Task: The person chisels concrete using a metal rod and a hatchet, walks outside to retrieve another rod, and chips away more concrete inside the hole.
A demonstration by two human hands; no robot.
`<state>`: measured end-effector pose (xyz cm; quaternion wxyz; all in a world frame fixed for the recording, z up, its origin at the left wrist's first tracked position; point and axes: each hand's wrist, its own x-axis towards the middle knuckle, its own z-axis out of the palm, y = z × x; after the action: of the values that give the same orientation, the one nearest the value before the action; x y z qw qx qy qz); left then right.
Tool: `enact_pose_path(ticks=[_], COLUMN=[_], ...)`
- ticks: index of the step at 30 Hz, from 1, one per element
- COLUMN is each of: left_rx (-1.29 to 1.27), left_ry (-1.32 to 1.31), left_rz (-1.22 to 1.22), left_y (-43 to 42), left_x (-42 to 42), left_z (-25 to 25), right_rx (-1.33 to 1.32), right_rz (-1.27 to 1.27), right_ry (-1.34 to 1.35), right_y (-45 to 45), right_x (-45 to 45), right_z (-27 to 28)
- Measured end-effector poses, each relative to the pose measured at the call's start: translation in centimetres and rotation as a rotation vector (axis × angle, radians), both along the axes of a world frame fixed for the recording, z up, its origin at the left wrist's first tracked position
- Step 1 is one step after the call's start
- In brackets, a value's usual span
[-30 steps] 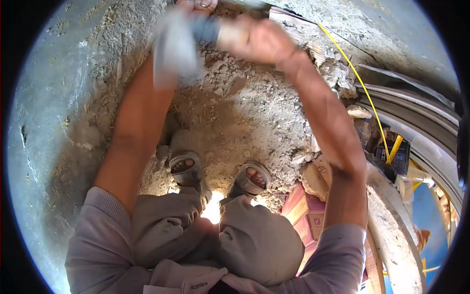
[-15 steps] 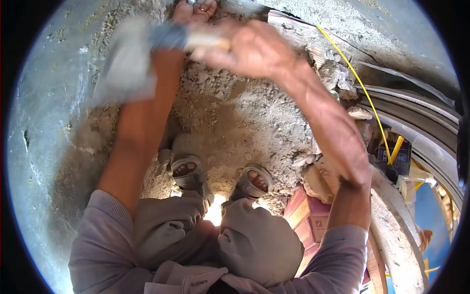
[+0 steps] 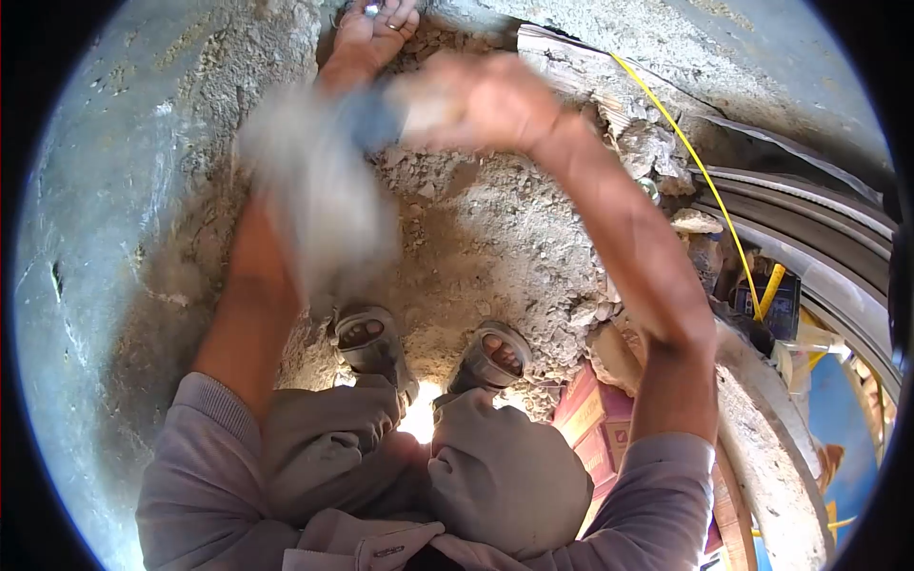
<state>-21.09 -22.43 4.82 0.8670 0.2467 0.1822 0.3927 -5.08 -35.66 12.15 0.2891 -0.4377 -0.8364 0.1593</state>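
Note:
My right hand (image 3: 505, 100) is closed around the light handle of a hammer (image 3: 328, 190) near the top middle. The hammer's big grey head is smeared by motion and passes in front of my left forearm; a dark blue band shows where head and handle meet. Farther off, at the upper edge, my left hand (image 3: 371, 36) has its fingers curled against the broken base of the wall. A small shiny spot shows at those fingers, but what they grip is too hidden to name.
Rubble and dust (image 3: 476, 228) cover the ground around my sandalled feet. A grey wall (image 3: 95, 247) rises on the left. To the right are a yellow cable (image 3: 681, 128), metal channels (image 3: 800, 224), broken stone pieces (image 3: 614, 357) and red boxes (image 3: 600, 428).
The hammer head has swung right and toward me, uncovering more of my left wrist. My left hand stays at about the same spot.

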Motion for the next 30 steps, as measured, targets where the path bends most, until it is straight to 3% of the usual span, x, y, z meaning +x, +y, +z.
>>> enact_pose_path(ticks=[1,2,4,5,6,8,9,10,11,12,14,15,16,17,18,20,22,23,24,25,26,27,28,30], left_rx=[0.017,0.037,0.257,0.324,0.066,-0.049,-0.047,-0.067,-0.085,-0.063,-0.536,0.224,-0.413,-0.210,-0.021,-0.128,-0.211,-0.367,-0.549,0.002,0.068,-0.037,-0.159,-0.036], left_ry=[0.182,0.175,-0.429,-0.343,-0.219,-0.203,-0.206,-0.057,0.091,0.081,0.078,-0.179,-0.018,-0.123,-0.218,-0.136,-0.067,0.074,0.228,-0.295,-0.144,-0.145,-0.149,-0.223], left_rz=[0.137,0.143,-0.228,-0.100,-0.096,-0.133,-0.135,0.020,0.178,0.180,0.431,-0.131,0.186,-0.009,-0.205,-0.089,0.028,0.250,0.477,-0.144,-0.050,-0.055,-0.077,-0.067], left_y=[-0.8,0.9,3.5,2.5,2.8,3.7,3.1,1.9,0.8,1.2,0.7,4.4,2.9,3.6,3.5,2.9,1.9,1.0,-0.3,4.2,2.9,3.3,3.3,3.9], left_x=[0.3,0.2,-0.6,-0.9,-1.1,-2.1,-1.6,-0.9,-0.3,0.1,0.3,-2.6,-1.4,-1.2,-1.4,-1.2,0.2,1.7,2.2,-1.1,-0.4,-1.1,-1.1,-0.7], left_z=[1.4,0.5,-3.9,-4.3,-3.8,-5.6,-4.5,-3.0,-1.1,-0.1,0.2,-7.4,-4.5,-4.2,-4.1,-3.0,0.4,2.9,3.7,-5.7,-3.6,-3.9,-4.3,-6.7], right_rx=[-0.689,-0.965,-0.766,-0.836,-0.406,-0.165,-0.078,0.010,-0.431,-0.825,-0.791,-0.919,-0.590,-0.230,-0.123,0.003,-0.794,-1.004,-0.739,-0.621,-0.469,-0.312,-0.115,0.185], right_rz=[-0.185,-0.330,-0.280,-0.120,0.041,0.063,0.029,-0.004,-0.115,-0.261,-0.299,-0.144,-0.050,0.013,0.034,0.045,-0.265,-0.336,-0.328,-0.192,-0.043,0.102,0.067,0.030], right_ry=[-0.140,-0.338,-0.303,-0.207,0.008,-0.091,-0.053,-0.018,-0.093,-0.251,-0.232,-0.141,-0.035,0.018,0.019,0.101,-0.273,-0.264,-0.128,-0.096,-0.056,-0.020,-0.020,0.013], right_y=[1.2,2.5,1.0,0.0,-1.1,-1.7,-1.3,-0.2,1.2,2.6,1.3,0.3,-0.5,-1.2,-1.7,-0.1,3.2,2.8,1.5,-0.3,-0.9,-1.4,-2.1,-0.2], right_x=[1.5,1.8,0.3,0.0,-0.9,-1.5,-1.1,0.1,1.4,2.5,0.5,0.2,-0.5,-1.2,-1.6,0.0,3.0,1.5,0.6,0.1,-0.5,-1.2,-2.2,-1.2], right_z=[2.0,0.3,2.6,7.0,5.4,6.1,3.3,0.1,-0.1,0.6,1.7,6.3,6.0,5.6,6.3,1.7,-1.8,2.9,0.6,1.9,4.0,6.1,5.2,0.3])
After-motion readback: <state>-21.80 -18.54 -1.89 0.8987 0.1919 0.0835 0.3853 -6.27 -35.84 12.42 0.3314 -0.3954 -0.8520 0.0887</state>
